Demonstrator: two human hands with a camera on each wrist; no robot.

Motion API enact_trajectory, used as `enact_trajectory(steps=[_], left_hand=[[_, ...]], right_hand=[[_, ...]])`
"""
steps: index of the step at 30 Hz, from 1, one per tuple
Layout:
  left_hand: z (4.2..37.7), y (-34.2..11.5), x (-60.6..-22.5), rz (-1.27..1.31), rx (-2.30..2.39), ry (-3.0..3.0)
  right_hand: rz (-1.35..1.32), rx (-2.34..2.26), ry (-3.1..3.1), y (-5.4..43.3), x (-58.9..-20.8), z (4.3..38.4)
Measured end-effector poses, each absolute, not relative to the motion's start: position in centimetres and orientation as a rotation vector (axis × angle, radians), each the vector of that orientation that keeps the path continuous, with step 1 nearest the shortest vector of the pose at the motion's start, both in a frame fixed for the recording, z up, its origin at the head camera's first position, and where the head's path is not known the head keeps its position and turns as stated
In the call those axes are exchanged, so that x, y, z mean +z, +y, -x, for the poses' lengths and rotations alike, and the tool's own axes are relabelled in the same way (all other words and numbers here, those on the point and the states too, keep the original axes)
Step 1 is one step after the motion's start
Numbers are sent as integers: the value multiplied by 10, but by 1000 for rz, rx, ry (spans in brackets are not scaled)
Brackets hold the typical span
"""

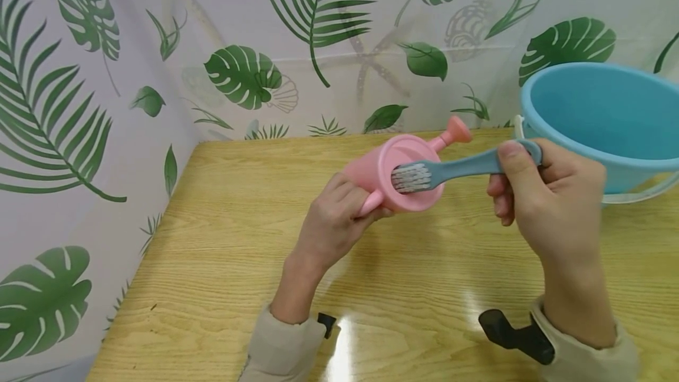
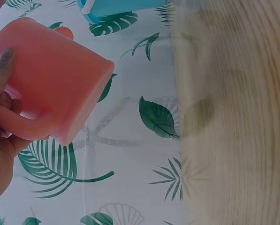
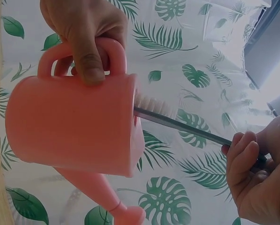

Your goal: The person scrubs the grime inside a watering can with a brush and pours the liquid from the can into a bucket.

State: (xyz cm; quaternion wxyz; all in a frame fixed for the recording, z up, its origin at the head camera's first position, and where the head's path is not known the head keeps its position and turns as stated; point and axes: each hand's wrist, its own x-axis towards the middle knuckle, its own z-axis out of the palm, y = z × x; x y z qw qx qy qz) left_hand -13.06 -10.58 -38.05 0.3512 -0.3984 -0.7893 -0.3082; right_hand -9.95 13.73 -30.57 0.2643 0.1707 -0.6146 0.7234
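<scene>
A pink toy watering can [image 1: 366, 167] is tilted above the table, its opening turned toward the head camera and its spout pointing up to the right. My left hand [image 1: 336, 214] grips it by the handle [image 3: 81, 44], with the thumb lying on the can's side in the right wrist view. A blue-grey brush [image 1: 467, 165] with white bristles is pinched by its handle end in my right hand [image 1: 557, 199]. Its bristles [image 1: 412, 177] are at the can's mouth, partly inside. In the right wrist view the bristles [image 3: 156, 104] show just outside the rim. The can's interior is mostly hidden.
A light blue bucket [image 1: 562, 170] with a white handle stands at the right, just beyond my right hand. The wood-grain table [image 1: 212, 264] meets a leaf-printed cloth [image 1: 223, 117] at the back and left.
</scene>
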Motion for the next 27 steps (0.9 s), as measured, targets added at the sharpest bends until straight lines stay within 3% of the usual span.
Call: enact_trajectory(steps=[27], left_hand=[[131, -108, -382, 996, -853, -2065]], right_hand=[[-405, 1978, -1567, 143, -301, 97]])
